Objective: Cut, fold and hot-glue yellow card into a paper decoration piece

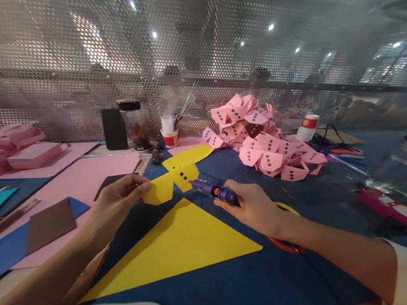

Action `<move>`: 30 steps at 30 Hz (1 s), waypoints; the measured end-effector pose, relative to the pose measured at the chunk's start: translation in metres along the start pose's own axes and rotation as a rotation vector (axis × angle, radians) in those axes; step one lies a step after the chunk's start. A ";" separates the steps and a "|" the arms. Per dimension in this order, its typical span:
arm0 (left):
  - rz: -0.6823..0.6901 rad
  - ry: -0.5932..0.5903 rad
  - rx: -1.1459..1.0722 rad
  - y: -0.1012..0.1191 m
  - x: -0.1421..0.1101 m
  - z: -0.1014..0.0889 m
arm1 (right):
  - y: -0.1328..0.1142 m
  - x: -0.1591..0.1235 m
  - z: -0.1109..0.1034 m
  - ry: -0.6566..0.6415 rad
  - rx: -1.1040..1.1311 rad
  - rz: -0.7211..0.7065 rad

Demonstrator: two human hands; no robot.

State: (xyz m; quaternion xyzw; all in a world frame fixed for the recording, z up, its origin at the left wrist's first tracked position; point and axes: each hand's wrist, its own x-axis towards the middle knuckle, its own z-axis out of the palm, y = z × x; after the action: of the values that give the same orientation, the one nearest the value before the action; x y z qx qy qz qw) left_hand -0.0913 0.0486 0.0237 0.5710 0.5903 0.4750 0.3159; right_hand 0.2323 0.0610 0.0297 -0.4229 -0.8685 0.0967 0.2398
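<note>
My left hand [128,193] pinches the left end of a yellow paper cutout [161,188] with a notched lower edge and small dark squares on its right part. In my right hand [255,208] is a dark blue glue gun [214,191], its nozzle at the cutout's right part, beside the dark squares; whether it touches I cannot tell. Below both hands a large yellow paper triangle [186,246] lies flat on the blue table. Another yellow paper piece [192,155] with a rounded end lies just behind the cutout.
Pink paper pieces with dark squares [262,139] are heaped behind my right hand. Pink sheets [93,178], a brown card [50,225] and blue paper [2,259] lie left. A tumbler [135,124] and paper cup [170,137] stand behind; a white cable [134,303] runs in front.
</note>
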 end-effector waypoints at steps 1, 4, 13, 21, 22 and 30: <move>-0.001 -0.001 0.002 0.000 0.000 0.000 | 0.000 0.000 0.000 -0.001 0.000 0.001; -0.007 -0.006 0.000 0.001 -0.001 0.000 | 0.000 0.000 0.000 -0.003 0.006 0.008; -0.006 0.001 -0.012 0.002 0.001 0.000 | -0.003 0.000 -0.003 0.021 0.164 0.036; -0.012 0.018 -0.027 0.003 -0.001 0.001 | -0.004 0.002 -0.005 0.011 0.346 0.112; -0.014 0.024 -0.023 0.004 -0.001 0.001 | -0.003 0.002 -0.006 0.005 0.368 0.130; -0.049 0.094 -0.077 0.007 0.001 0.002 | 0.003 0.008 -0.011 -0.025 0.516 0.234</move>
State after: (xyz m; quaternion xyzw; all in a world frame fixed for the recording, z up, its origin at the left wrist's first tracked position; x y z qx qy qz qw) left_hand -0.0873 0.0491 0.0296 0.5209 0.5996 0.5159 0.3209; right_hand 0.2357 0.0688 0.0406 -0.4439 -0.7636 0.3467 0.3158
